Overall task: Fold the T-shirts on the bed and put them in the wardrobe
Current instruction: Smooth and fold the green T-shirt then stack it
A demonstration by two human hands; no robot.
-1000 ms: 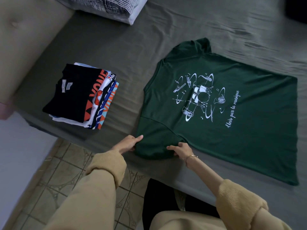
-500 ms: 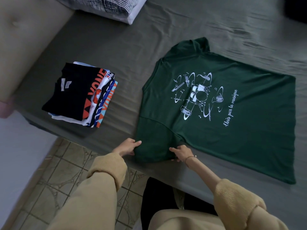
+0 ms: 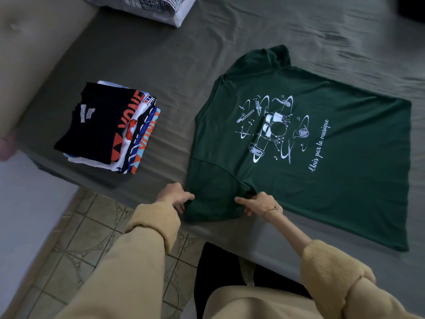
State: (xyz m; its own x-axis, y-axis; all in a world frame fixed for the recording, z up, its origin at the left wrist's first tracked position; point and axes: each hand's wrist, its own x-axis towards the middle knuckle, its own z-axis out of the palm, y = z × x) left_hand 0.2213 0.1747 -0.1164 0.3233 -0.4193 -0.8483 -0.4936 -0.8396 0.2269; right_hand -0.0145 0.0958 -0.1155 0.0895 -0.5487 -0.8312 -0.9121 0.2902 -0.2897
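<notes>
1. Grey-green sheet covers the bed, lightly wrinkled toward the far side; patterned floor tiles show below its near edge, and a padded beige headboard runs along the left.
2. Green T-shirt lies spread flat, white print up, its near sleeve folded over and close to the bed's edge.
3. Folded stack of shirts sits left of it, well apart, black one on top.
4. Striped pillow rests at the far end.
5. Left hand grips the sleeve's left edge, fingers pinched on the cloth.
6. Right hand presses on the sleeve near the armpit, fingers together and curled; whether it clamps cloth cannot be told.
7. Bare sheet lies open between shirt and stack, and beyond the collar.
</notes>
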